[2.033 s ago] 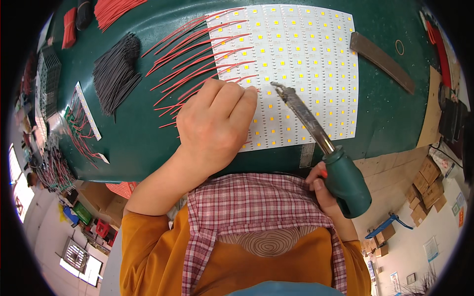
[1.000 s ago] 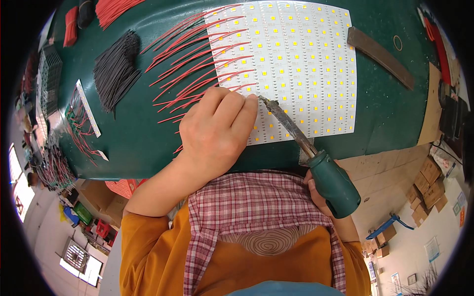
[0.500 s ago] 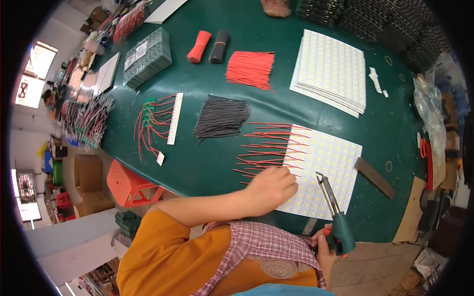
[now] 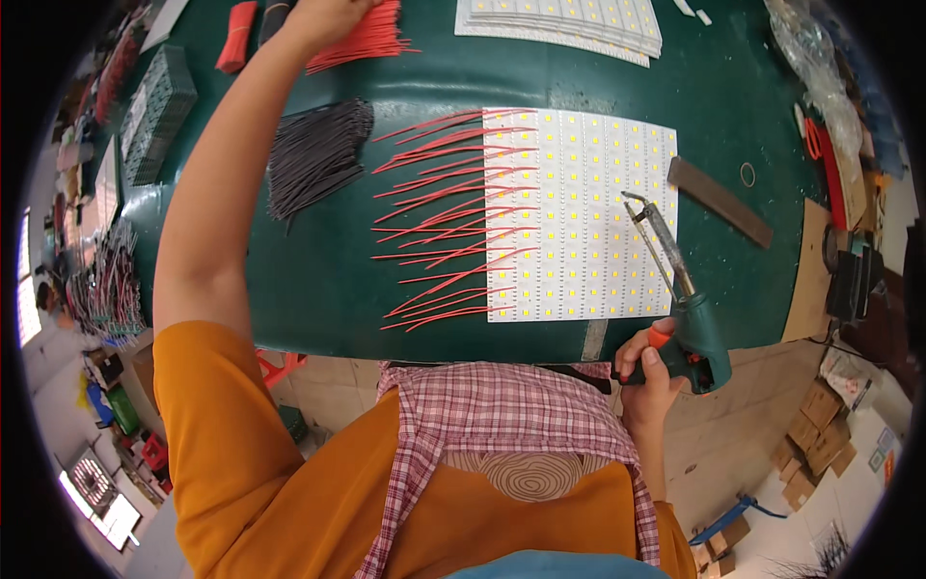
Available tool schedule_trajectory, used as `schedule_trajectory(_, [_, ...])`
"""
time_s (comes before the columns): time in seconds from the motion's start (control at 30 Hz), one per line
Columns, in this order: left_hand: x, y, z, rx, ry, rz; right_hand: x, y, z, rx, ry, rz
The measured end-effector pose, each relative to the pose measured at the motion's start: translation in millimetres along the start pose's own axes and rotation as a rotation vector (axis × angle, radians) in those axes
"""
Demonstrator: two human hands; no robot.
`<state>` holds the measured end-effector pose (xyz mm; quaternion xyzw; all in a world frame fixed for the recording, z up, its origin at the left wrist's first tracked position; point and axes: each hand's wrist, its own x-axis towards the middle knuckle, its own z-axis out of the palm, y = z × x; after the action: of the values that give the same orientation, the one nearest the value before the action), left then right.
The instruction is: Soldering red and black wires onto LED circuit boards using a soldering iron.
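My right hand (image 4: 648,369) grips the handle of a green soldering gun (image 4: 702,338), at the table's near edge. Its metal barrel and thin solder tube slant up and left over a white LED panel (image 4: 588,212) with yellow chips. Along the panel's left edge, several red wires (image 4: 439,207) lie in a row, their right ends on the panel. My left hand (image 4: 328,19) is stretched to the far side, over the pile of loose red wires (image 4: 371,41); its fingers are mostly cut off by the upper edge. Beside that arm lies a pile of black wires (image 4: 320,154).
A stack of white LED panels (image 4: 559,34) lies at the back. Right of the work panel rests a dark flat bar (image 4: 719,203). Tied red wires (image 4: 236,37) and a stack of green boards (image 4: 159,116) are on the left. The green table (image 4: 309,289) ends before my apron.
My left hand has left the panel's wires and reached far left to the red wire pile. The view has shifted. My right hand still holds the soldering gun.
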<state>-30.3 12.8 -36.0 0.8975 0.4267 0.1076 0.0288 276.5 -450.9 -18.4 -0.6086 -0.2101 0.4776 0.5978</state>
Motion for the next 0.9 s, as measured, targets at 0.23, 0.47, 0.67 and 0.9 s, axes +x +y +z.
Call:
schedule_trajectory(0.23, [-2.5,35.7,-31.7,0.092,-0.017,-0.047,-5.4,-1.5,-9.8,0.020,-0.096,-0.013])
schedule_trajectory(0.47, [1.6,44.3,-46.3,0.062,-0.081,-0.136,-6.1,-3.7,-9.7,0.035,-0.121,0.012])
schedule_trajectory(0.67, [7.3,42.8,-45.9,0.076,-0.097,-0.127,-5.9,-6.0,-11.0,0.018,-0.132,0.041])
schedule_trajectory(0.9, [7.1,45.0,-43.4,0.057,-0.091,-0.098,-7.3,-6.5,-10.6,0.021,-0.132,0.064])
